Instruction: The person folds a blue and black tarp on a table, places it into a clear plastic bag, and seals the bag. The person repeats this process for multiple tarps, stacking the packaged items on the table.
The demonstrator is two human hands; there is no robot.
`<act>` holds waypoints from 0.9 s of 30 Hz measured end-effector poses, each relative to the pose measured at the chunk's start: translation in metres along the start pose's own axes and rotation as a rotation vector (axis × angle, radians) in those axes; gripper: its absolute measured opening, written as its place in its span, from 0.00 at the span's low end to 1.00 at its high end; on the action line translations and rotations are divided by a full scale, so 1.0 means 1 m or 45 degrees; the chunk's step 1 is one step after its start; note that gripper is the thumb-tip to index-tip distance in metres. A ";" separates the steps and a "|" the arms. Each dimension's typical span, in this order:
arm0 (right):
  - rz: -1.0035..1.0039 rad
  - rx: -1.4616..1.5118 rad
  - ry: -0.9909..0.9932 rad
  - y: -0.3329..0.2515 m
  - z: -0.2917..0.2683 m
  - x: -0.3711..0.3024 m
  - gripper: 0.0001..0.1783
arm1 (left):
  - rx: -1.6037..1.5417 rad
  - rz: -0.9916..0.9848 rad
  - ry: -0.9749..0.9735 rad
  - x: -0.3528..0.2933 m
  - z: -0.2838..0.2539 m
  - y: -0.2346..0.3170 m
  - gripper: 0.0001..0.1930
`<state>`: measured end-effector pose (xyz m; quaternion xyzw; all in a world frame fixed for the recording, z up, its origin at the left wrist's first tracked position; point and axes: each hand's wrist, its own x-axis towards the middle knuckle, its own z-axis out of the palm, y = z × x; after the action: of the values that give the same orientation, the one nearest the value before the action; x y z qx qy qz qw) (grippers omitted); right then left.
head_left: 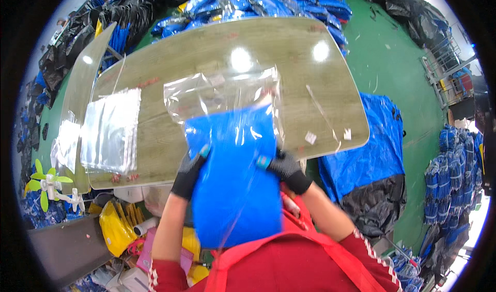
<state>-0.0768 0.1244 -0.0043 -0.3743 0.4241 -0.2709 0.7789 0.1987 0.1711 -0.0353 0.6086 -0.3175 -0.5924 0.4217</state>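
Note:
A folded blue tarp (235, 188) hangs over the near edge of the table in front of my body. Its far end lies inside a clear plastic bag (222, 93), which stretches flat and wrinkled across the tabletop. My left hand (192, 172), in a dark glove with pale blue on the thumb, is closed on the tarp's left side. On the opposite side my right hand (285, 169), gloved alike, grips it with the thumb on top. The fingers beneath are hidden.
On the wood-patterned table (170, 59), a stack of clear bags (111, 132) lies left. Blue packages (258, 2) pile beyond it. A blue and black sheet (361, 152) lies on the green floor at right. A small green-bladed fan (49, 183) stands at the left corner.

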 end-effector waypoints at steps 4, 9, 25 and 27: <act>0.348 -0.649 0.074 -0.004 -0.056 -0.015 0.41 | -0.118 0.077 -0.150 -0.021 0.040 -0.009 0.33; 0.461 -1.066 0.064 -0.010 -0.093 -0.027 0.38 | 0.304 -0.153 -0.093 -0.004 0.018 0.006 0.24; 0.057 -0.068 0.022 0.062 -0.089 -0.066 0.40 | -0.061 -0.412 -0.317 -0.069 0.034 -0.032 0.30; 0.252 -0.689 -0.034 0.044 -0.117 -0.052 0.33 | 0.259 -0.156 -0.171 -0.047 0.020 -0.028 0.25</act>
<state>-0.1995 0.1468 -0.0581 -0.5289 0.5053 -0.0655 0.6787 0.1711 0.2225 -0.0373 0.6256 -0.3658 -0.6210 0.2987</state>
